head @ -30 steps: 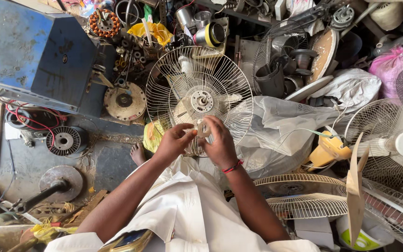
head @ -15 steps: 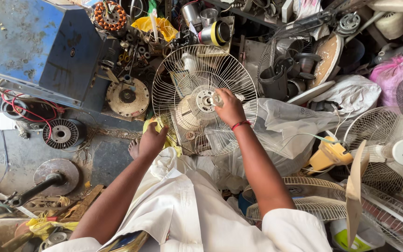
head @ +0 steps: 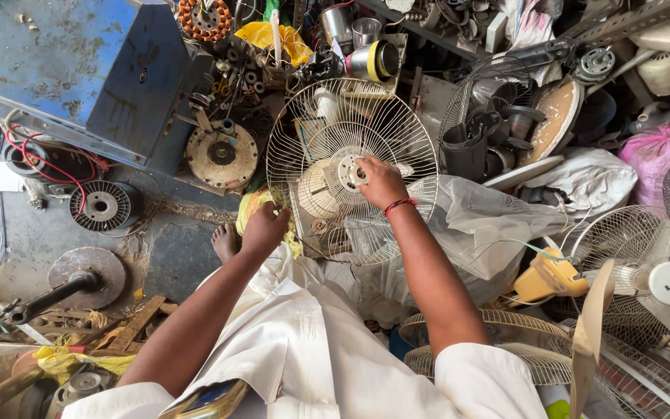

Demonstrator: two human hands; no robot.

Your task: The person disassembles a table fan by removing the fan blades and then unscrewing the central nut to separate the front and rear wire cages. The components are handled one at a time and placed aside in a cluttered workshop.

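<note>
We are looking down into what seems a fan repair workshop. Wire fan guards [head: 350, 167] and whole fans [head: 653, 283] lie heaped around us, a wound copper stator [head: 205, 19] and a bare motor core [head: 102, 206] sit among loose parts, and a worn blue metal machine [head: 71, 70] stands over the grimy floor [head: 172, 260].

The left hand [head: 264, 229] and right hand [head: 381, 182] no longer meet at the lower rim of the wire fan guard [head: 350, 167]. The right hand now rests at the guard's hub [head: 348, 172]; the left hand now grips the lower left rim beside the yellow cloth [head: 251, 206].
</note>
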